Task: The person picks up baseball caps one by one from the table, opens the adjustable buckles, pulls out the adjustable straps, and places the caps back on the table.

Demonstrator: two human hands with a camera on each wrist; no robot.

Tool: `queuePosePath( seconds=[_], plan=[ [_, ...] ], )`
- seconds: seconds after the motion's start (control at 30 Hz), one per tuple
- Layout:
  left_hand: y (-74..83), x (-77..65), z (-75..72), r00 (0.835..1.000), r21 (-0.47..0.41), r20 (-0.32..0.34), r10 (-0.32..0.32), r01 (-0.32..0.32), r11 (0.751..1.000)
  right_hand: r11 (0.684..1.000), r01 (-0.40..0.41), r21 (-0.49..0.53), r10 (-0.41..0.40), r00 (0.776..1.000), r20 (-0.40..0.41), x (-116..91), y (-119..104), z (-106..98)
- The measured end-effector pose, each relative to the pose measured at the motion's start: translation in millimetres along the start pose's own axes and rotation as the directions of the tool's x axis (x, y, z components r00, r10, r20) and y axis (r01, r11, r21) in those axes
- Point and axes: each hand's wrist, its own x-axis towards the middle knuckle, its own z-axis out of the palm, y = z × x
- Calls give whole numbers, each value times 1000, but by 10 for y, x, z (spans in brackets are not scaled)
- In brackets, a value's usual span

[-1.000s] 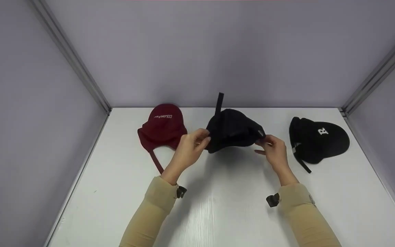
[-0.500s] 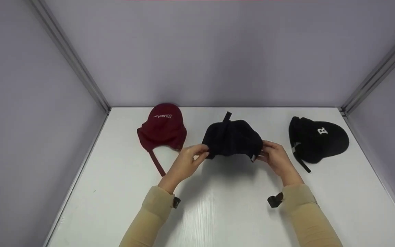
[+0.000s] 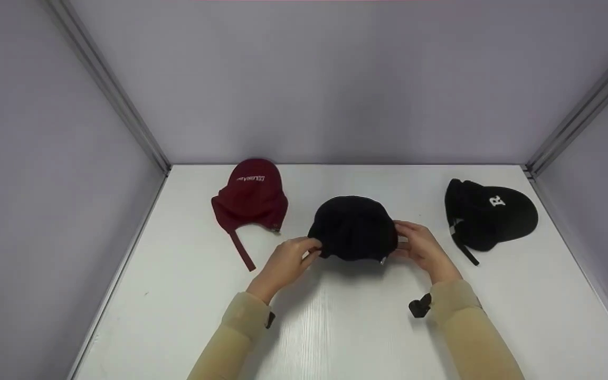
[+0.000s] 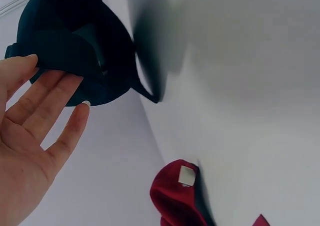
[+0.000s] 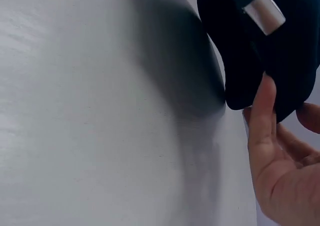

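A black baseball cap [image 3: 354, 229] is between both hands over the middle of the table, its rounded crown toward the head camera. At its left lower edge, my left hand [image 3: 288, 261] pinches the rim between thumb and fingers. My right hand [image 3: 421, 249] grips the opposite edge; the right wrist view has its fingers on both sides of the fabric. A pale tag [image 5: 265, 13] shows inside the cap there. In the left wrist view, the cap's inside [image 4: 90, 40] is dark. Whether the cap touches the table is hard to tell.
A red cap [image 3: 251, 203] with white lettering lies to the left, its strap [image 3: 241, 250] pointing toward me. Another black cap [image 3: 504, 214] with a white R lies on the right. The white table [image 3: 357, 327] meets grey walls [image 3: 304, 79] behind and at both sides.
Both hands have brought the black cap nearer to me and lower, turning its crown toward the camera. Its strap, earlier sticking up, has gone from sight. The other caps stay put.
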Motion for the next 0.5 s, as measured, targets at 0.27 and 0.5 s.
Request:
queuePosePath(
  seconds=[0.27, 0.5],
  plan=[
    [-87, -33, 196, 999, 164, -5, 32, -31, 986, 996, 10, -88, -12, 1000, -21, 65, 51, 66],
    [-136, -7, 340, 999, 302, 29, 30, -38, 952, 988, 21, -150, -22, 1000, -3, 80, 79, 118]
  ],
)
